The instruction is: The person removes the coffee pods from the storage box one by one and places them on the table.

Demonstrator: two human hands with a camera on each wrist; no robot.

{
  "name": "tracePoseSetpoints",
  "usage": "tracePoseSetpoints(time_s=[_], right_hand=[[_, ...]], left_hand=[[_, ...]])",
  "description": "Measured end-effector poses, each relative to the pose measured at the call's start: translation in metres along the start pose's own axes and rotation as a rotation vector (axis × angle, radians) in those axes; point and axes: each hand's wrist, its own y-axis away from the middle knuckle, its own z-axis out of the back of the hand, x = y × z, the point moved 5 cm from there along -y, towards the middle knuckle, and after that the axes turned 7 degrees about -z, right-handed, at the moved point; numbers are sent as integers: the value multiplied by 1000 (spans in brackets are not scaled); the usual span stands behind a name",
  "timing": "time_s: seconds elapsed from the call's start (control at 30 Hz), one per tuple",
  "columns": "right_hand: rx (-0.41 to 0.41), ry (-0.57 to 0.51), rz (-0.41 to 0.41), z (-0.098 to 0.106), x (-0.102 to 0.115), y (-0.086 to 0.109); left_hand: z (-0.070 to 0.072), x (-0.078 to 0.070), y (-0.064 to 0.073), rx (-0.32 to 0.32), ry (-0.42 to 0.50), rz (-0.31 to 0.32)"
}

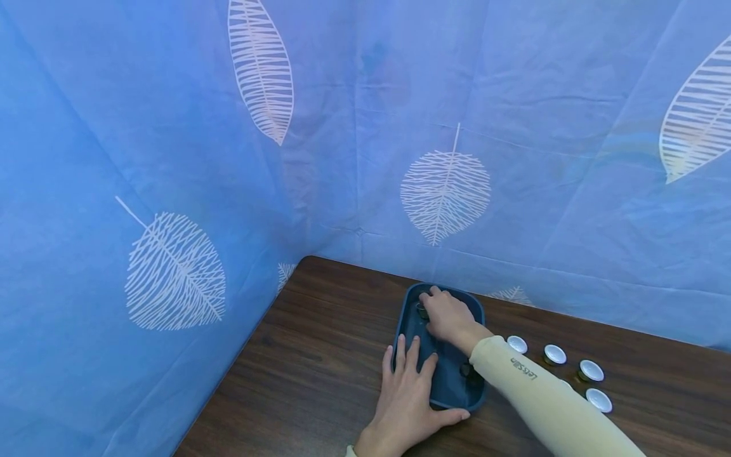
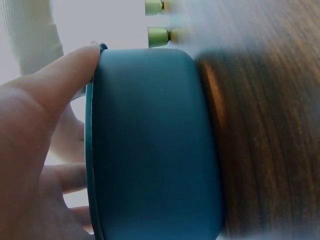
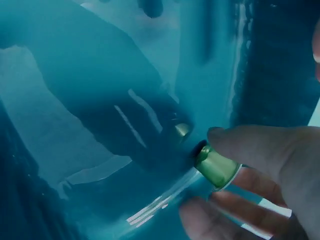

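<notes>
A dark blue rectangular tray [image 1: 448,387] stands on the table with its far end near the wall cloth. Over its near left corner my left hand [image 1: 402,393] is spread, fingers at the left side and thumb along the near rim. In the left wrist view, the thumb touches the tray's rim [image 2: 90,165]. My right hand [image 1: 451,314] reaches into the far end of the tray. Between its thumb and fingers, it pinches a green coffee capsule [image 3: 217,169] low over the glossy tray floor, which mirrors it.
Right of the tray, several coffee capsules [image 1: 555,354] stand with white lids up, some partly hidden by the right sleeve [image 1: 531,381]. A small dark round thing [image 1: 467,370] lies inside the tray by that sleeve. Behind the brown wooden table [image 1: 302,343] hangs a blue leaf-patterned cloth [image 1: 354,190].
</notes>
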Motion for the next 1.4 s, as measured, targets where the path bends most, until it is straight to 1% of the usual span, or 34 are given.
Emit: tracePoseSetpoints(time_s=[0.13,0.4,0.53,0.67,0.73,0.83,1.0,1.17,1.4], right_hand=[[13,-29,32,-3,1,1],[85,-91,92,-8,7,13],[94,-102,85,-7,7,17],[95,-108,78,-2,6,21],[74,-121,87,3,4,25],[20,-144,87,12,0,32],[-80,-145,47,24,-11,48],[-154,-150,40,27,-20,66],[-226,-244,-10,29,-29,91]], left_hand=[[0,-1,1,-8,-2,-3],[1,-2,2,-19,-5,-9],[1,-3,1,-23,-1,-10],[1,-3,1,-9,4,-6],[0,-2,2,1,3,-1],[0,-2,2,7,2,3],[0,-2,2,1,-3,-2],[0,-2,4,-3,-9,1],[0,-3,4,-3,-23,0]])
